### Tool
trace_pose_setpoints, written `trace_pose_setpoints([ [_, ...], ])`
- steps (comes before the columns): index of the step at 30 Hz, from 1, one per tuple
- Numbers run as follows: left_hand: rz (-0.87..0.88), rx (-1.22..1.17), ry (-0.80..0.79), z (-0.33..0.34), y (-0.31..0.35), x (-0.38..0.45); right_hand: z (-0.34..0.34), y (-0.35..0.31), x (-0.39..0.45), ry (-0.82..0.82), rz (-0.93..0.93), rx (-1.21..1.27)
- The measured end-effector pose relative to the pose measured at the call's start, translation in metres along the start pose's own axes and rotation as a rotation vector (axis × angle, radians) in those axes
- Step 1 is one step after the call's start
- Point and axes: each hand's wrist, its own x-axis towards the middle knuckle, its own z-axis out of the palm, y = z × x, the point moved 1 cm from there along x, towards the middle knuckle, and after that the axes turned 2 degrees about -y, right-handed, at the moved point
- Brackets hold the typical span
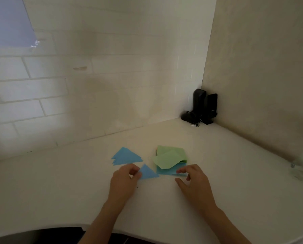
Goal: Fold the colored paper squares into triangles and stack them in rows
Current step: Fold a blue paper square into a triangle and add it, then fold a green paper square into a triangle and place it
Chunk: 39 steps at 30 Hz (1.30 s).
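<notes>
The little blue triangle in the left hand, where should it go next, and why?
Probably onto the row of blue triangles just behind it. The left hand pinches the blue triangle already folded, and the right hand is touching the next blue sheet.

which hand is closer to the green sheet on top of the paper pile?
Right. The right hand has its fingertips on the blue sheet just under the green sheet. The left hand pinches a blue triangle further left.
</notes>
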Motion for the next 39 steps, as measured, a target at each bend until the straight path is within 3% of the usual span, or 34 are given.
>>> trace_pose_setpoints([
  [5,-0.100,0.005,0.095,-0.023,-0.027,0.030,0.022,-0.011,0.020,0.067,-0.041,-0.092],
  [13,-0.060,0.012,0.153,-0.016,-0.036,0.062,0.041,-0.012,0.038,0.120,-0.089,-0.225],
  [23,-0.057,0.183,0.245,0.003,-0.047,0.068,0.009,-0.002,0.009,0.089,-0.178,-0.329],
  [29,0.226,0.018,0.390,0.009,-0.018,0.039,0.000,0.001,-0.015,0.029,-0.178,-0.335],
  [31,0.367,-0.086,0.318,0.020,0.002,0.018,-0.001,0.001,-0.018,0.026,-0.182,-0.336],
  [34,0.537,-0.158,0.052,0.039,0.018,-0.011,-0.004,-0.002,-0.021,0.012,-0.167,-0.347],
  [36,0.579,-0.146,-0.105,0.049,0.021,-0.023,-0.004,-0.003,-0.023,0.000,-0.146,-0.346],
  [39,0.571,-0.073,-0.141,0.060,0.015,-0.029,-0.003,0.000,-0.024,-0.008,-0.106,-0.276],
])
